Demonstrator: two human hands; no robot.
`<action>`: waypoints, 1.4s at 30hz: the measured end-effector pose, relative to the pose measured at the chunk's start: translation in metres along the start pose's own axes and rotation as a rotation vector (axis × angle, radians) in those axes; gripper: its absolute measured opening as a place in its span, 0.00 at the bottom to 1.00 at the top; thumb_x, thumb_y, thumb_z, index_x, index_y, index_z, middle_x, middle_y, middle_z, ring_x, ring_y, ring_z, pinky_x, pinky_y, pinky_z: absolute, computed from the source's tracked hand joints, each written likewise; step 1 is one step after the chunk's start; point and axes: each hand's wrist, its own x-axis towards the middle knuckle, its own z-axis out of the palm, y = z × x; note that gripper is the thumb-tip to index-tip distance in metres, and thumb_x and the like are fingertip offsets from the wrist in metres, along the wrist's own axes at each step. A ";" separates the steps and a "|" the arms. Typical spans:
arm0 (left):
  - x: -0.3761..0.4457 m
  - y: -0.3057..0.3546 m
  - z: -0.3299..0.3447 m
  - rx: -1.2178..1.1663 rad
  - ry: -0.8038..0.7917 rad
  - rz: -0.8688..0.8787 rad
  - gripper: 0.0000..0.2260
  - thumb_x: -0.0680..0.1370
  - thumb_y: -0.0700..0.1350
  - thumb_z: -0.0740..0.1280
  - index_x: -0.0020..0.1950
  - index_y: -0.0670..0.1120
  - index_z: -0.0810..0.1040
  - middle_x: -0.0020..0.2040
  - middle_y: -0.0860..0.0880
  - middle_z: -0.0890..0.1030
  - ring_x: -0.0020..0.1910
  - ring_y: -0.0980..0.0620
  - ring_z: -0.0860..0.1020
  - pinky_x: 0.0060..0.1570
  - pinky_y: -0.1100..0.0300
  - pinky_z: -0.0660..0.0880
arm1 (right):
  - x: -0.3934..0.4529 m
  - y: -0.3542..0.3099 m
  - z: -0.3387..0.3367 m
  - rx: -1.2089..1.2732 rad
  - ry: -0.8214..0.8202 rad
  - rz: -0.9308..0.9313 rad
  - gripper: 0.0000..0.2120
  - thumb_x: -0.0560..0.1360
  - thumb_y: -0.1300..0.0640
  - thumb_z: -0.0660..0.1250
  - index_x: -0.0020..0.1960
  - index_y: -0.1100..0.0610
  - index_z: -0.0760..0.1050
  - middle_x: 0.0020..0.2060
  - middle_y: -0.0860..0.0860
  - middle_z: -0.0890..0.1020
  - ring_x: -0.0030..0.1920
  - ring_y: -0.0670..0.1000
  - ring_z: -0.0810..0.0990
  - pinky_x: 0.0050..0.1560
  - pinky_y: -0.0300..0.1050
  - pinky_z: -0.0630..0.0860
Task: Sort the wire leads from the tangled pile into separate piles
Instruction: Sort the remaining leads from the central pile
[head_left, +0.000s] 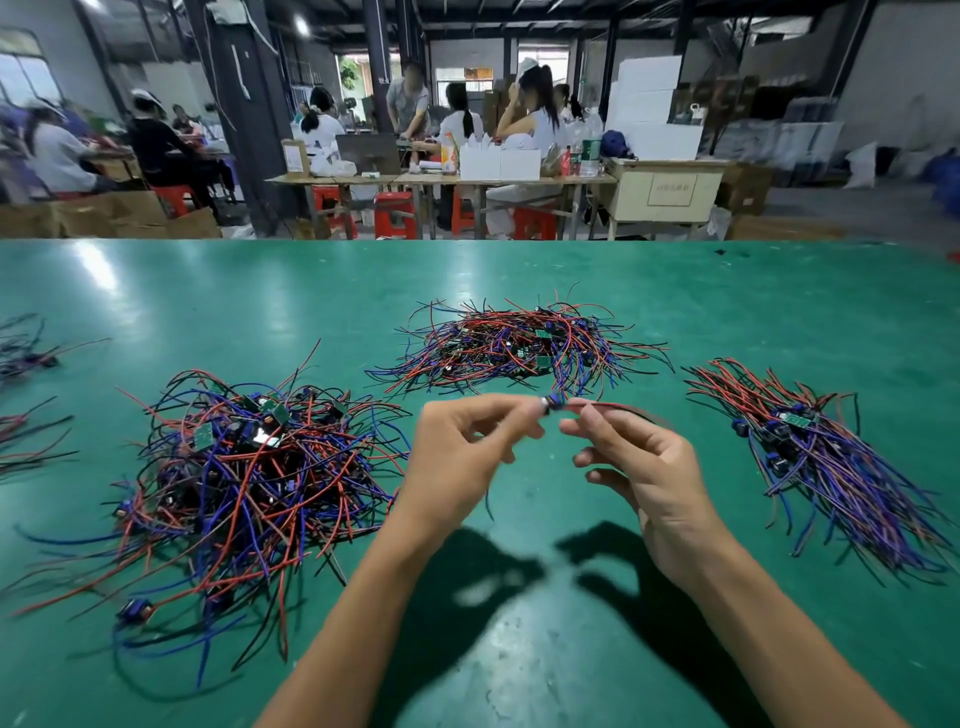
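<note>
Above the table (571, 291), hands (550, 457) pinching one lead (597, 406)

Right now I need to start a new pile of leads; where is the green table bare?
Bare green table top lies beyond the big tangled wire pile, and near the front edge under the forearms. Crowded: between the far heap and the aligned right bundle.

Two hands (462, 447), one held wire lead (597, 408), three wire piles (249, 467) on the mat, more wires (26, 395) at left edge
</note>
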 end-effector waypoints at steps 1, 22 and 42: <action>0.003 0.002 -0.005 -0.110 0.068 -0.047 0.04 0.76 0.48 0.73 0.48 0.50 0.87 0.39 0.51 0.86 0.31 0.59 0.75 0.35 0.66 0.73 | 0.000 -0.001 0.000 -0.016 -0.018 -0.017 0.19 0.67 0.43 0.74 0.53 0.53 0.86 0.49 0.52 0.87 0.36 0.45 0.81 0.37 0.33 0.77; 0.015 -0.004 -0.074 -1.247 0.368 -0.213 0.14 0.84 0.43 0.58 0.64 0.55 0.80 0.60 0.51 0.83 0.46 0.56 0.83 0.44 0.61 0.81 | 0.027 0.044 0.012 -0.550 -0.005 0.171 0.05 0.76 0.58 0.71 0.48 0.49 0.83 0.40 0.46 0.87 0.31 0.43 0.80 0.27 0.38 0.73; 0.006 -0.031 0.004 -0.007 0.116 -0.260 0.11 0.80 0.37 0.64 0.51 0.52 0.82 0.40 0.51 0.86 0.32 0.54 0.76 0.32 0.69 0.70 | 0.150 0.066 0.029 -1.304 0.241 -0.298 0.10 0.81 0.47 0.62 0.51 0.51 0.81 0.46 0.51 0.79 0.44 0.56 0.79 0.42 0.47 0.70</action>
